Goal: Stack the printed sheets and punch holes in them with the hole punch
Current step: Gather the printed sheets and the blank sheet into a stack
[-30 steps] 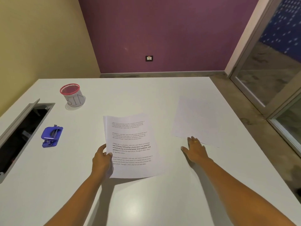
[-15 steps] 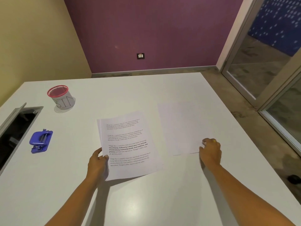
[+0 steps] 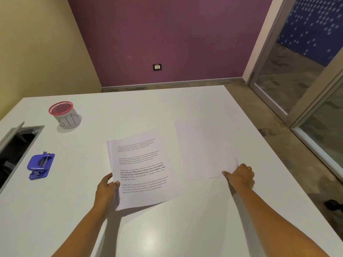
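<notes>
— Seeing a glossy white table (image 3: 185, 229), purple wall (image 3: 176, 34) behind?
— Yes: left hand (image 3: 106, 190) pinches the printed sheets (image 3: 143, 169) mid-table; right hand (image 3: 240, 176) pinches a blank sheet (image 3: 204, 147) by its corner alongside. Blue hole punch (image 3: 39, 165) lies left.

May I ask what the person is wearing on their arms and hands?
No sleeves, gloves or watches are in view. The right hand wears a gold-coloured ring on one finger; the left hand shows no jewellery.
</notes>
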Motion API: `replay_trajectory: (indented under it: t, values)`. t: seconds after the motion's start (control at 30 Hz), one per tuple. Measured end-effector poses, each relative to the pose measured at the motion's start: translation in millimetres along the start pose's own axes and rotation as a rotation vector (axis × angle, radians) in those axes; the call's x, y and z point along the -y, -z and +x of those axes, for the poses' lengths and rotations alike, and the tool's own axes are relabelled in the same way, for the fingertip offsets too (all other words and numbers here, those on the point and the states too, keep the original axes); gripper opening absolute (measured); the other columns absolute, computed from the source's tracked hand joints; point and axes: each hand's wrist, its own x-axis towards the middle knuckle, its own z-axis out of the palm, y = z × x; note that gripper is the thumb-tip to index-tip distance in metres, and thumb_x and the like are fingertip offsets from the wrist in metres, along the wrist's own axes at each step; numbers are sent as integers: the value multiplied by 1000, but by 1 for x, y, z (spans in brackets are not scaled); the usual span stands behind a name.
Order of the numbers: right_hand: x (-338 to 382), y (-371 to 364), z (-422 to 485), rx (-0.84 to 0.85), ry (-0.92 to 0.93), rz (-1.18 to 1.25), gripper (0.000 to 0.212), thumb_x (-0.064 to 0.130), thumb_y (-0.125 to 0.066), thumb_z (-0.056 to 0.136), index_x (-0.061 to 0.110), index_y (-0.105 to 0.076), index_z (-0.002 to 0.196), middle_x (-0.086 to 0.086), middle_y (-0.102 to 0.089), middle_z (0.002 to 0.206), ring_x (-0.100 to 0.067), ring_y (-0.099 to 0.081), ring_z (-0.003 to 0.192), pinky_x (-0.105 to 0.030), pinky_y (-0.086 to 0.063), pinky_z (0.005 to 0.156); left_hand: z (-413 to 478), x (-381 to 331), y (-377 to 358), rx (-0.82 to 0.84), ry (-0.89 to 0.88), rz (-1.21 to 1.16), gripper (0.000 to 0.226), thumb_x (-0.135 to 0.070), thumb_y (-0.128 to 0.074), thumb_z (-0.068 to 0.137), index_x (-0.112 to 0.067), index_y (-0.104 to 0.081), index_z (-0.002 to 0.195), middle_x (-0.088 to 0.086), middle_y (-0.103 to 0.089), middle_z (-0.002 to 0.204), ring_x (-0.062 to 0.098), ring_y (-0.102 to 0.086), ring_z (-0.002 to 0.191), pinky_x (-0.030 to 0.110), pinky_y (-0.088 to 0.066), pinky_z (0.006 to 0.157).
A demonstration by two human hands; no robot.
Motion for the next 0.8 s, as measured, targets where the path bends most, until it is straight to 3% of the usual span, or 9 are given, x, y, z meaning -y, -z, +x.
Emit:
replay_trajectory:
  t: [0.13, 0.3, 0.4, 0.47, 0.57, 0.67, 0.8]
  values:
    - [3, -4, 0, 67, 7, 182, 46, 22, -72, 78, -2, -54, 113, -22, -60, 116, -39, -57, 108, -45, -49, 90, 1, 1, -1, 14, 13, 9, 44, 3, -37, 95, -6, -35, 138, 23, -60, 119, 30, -57, 98, 40, -44, 96]
    - [3, -14, -8, 120, -42, 329, 31, 14, -72, 76, 0, -62, 102, -18, -66, 100, -35, -61, 95, -37, -47, 80, 2, 4, 1, 14, 15, 41, 44, 1, -40, 95, -7, -36, 138, 22, -62, 117, 30, -59, 94, 35, -46, 86]
    - [8, -14, -14, 60, -47, 497, 10, 8, -69, 76, 3, -60, 80, -12, -58, 82, -28, -54, 76, -32, -44, 71, 2, 4, 2, 19, 32, 43, 42, 0, -41, 95, -7, -38, 136, 18, -63, 109, 30, -60, 91, 27, -53, 65]
    - [16, -7, -15, -25, 6, 590, 18, 3, -66, 76, 7, -53, 65, -11, -57, 75, -25, -52, 70, -27, -42, 68, 1, 2, 3, 19, 31, 49, 42, -2, -41, 95, -9, -39, 136, 16, -64, 103, 30, -60, 88, 25, -50, 57]
    - [34, 15, -18, -144, 174, 646, 10, -3, -64, 76, 4, -60, 69, -9, -57, 70, -23, -52, 69, -25, -42, 71, 2, 3, 5, 33, 21, 80, 41, -4, -44, 94, -11, -42, 134, 14, -66, 95, 32, -60, 86, 34, -49, 68]
    - [57, 36, -26, -250, 371, 642, 7, -4, -63, 78, -1, -68, 81, -11, -62, 81, -20, -55, 74, -23, -43, 74, -1, 3, 8, 57, 42, 65, 40, -3, -47, 92, -9, -44, 132, 16, -65, 105, 35, -62, 93, 47, -50, 89]
    - [86, 52, -53, -382, 659, 617, 12, -6, -61, 77, 1, -69, 83, -13, -62, 83, -15, -53, 68, -10, -38, 61, -3, 5, 10, 86, 63, 7, 40, -3, -48, 92, -8, -45, 132, 15, -64, 109, 34, -63, 91, 46, -50, 89]
